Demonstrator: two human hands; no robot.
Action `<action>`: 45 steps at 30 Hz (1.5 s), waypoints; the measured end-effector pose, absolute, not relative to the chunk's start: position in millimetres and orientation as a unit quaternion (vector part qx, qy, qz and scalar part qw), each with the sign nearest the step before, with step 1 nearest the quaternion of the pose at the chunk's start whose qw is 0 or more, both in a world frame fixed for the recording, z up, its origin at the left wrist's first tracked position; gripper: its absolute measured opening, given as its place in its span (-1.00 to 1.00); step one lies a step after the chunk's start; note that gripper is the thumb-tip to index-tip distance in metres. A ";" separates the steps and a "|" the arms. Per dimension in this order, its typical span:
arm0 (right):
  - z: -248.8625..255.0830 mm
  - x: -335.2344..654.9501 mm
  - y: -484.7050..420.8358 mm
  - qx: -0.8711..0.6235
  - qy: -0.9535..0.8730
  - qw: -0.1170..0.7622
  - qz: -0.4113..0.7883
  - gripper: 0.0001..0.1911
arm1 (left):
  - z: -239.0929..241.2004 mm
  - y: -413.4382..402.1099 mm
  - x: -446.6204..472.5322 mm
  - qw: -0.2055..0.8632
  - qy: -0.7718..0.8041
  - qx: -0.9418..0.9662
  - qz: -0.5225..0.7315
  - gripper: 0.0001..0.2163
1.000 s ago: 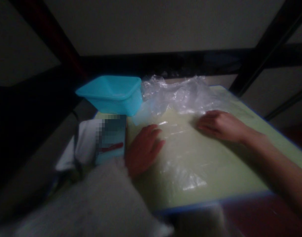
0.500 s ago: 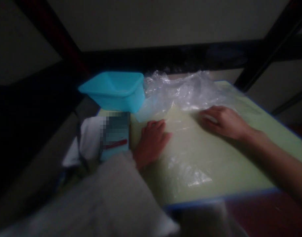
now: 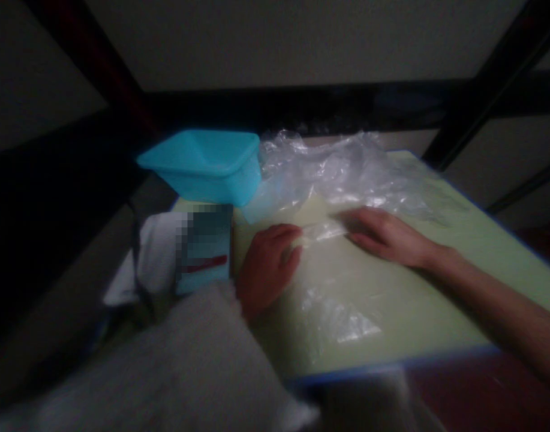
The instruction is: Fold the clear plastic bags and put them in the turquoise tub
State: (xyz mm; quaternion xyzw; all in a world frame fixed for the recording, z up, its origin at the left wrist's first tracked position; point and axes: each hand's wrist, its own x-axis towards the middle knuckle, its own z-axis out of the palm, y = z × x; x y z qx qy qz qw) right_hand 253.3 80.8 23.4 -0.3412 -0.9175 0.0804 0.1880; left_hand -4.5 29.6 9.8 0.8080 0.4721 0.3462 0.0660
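the left hand (image 3: pixel 268 264) rests on the near left part of the table (image 3: pixel 459 282), knuckles up and fingers curled, and it grasps the left end of a rolled edge of the plastic bag (image 3: pixel 333 312). the right hand (image 3: pixel 382 237) lies flat with the fingers stretched toward the left; its fingertips press on the right end of the same rolled edge, and the hand is released, not closed round anything. the rolled edge runs as a short pale strip between the two hands. the plastic bag is clear and lies flat on the pale green table top, spread from the strip toward the near edge of the table, between and below the hands. a heap of crumpled clear plastic (image 3: pixel 342 171) lies at the far side of the table, just beyond the right hand. a blue tub (image 3: pixel 203 165) stands at the far left corner, touching the heap on its right side. a box (image 3: pixel 205 252) stands just left of the left hand, and a white cloth (image 3: pixel 158 258) lies beside the box, further left. a fuzzy grey sleeve (image 3: pixel 167 372) covers the left forearm. dark frame bars (image 3: pixel 301 108) cross behind the table. the view is dim and blurred, so finer detail of the bag cannot be told.
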 end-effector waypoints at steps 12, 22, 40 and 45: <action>21.5 246.3 72.8 -0.259 -0.938 0.174 0.148 -0.59 | 8.8 27.2 -3.4 0.087 0.512 0.767 0.376 -0.71; 26.1 249.9 72.4 -0.226 -0.955 0.153 0.120 -0.52 | 5.4 23.5 -6.4 0.075 0.454 0.820 0.340 -0.78; 10.9 237.0 52.5 -0.184 -0.962 0.093 0.179 -0.11 | 10.5 9.7 -3.6 0.065 0.345 0.929 0.115 -0.50; 18.2 244.3 50.3 -0.209 -0.960 0.072 0.169 -0.11 | 11.2 9.5 -2.9 0.056 0.344 0.934 0.079 -0.53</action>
